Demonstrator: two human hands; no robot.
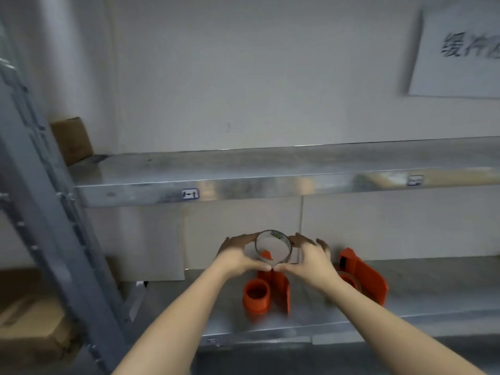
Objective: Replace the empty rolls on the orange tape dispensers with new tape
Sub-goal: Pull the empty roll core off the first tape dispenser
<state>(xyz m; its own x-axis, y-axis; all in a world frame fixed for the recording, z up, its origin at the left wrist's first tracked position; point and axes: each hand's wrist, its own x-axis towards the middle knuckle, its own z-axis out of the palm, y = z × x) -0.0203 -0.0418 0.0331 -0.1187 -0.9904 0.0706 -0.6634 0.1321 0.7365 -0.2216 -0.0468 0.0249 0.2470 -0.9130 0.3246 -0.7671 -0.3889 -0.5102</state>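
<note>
Below the hands, on the lower shelf (422, 282), stand two orange dispensers (273, 290) (362, 277). Left hand (238, 257) and right hand (311, 259) together form the grip, closed around a clear tape roll (272, 249) raised between them.

Clear tape roll (272, 249) above orange dispensers (281, 289)

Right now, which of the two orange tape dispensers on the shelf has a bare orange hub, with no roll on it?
The left dispenser, just below the two hands: its orange hub is bare. The right dispenser carries a thin ring on its hub.
</note>
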